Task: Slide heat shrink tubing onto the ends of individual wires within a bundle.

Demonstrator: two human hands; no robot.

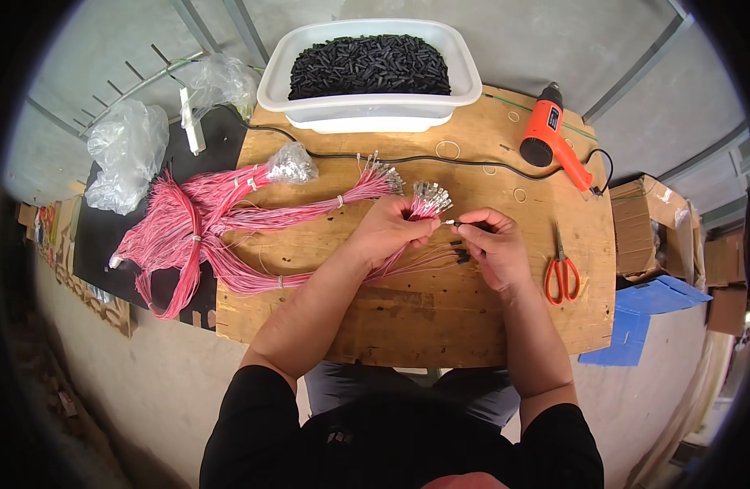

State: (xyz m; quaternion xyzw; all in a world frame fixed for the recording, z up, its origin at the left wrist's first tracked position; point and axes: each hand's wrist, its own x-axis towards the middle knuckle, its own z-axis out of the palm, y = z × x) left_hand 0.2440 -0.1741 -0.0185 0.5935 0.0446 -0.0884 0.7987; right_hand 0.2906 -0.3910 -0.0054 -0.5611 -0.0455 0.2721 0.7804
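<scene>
My left hand [384, 228] is closed round a bundle of pink wires [426, 209], whose silvery-white terminal ends fan out above my fingers. Thumb and fingers of my right hand [499, 248] pinch a small black sleeve [468, 225]. It sits close to the pale tip of one wire at my left fingertips; whether the two touch is too small to tell. Below my hands, several wires end in black sleeves [461, 255] on the wooden table [375, 326]. More tied pink wire bundles [175, 224] spread to the left, some with terminals bare and one end wrapped in clear plastic.
At the back a white tub [466, 80] holds a heap of black sleeves [367, 67]. An orange heat gun [547, 134] lies far right, its black cable [391, 156] crossing the table. Red-handled scissors [561, 279] lie right of my hand. Rubber bands [448, 149] are scattered behind.
</scene>
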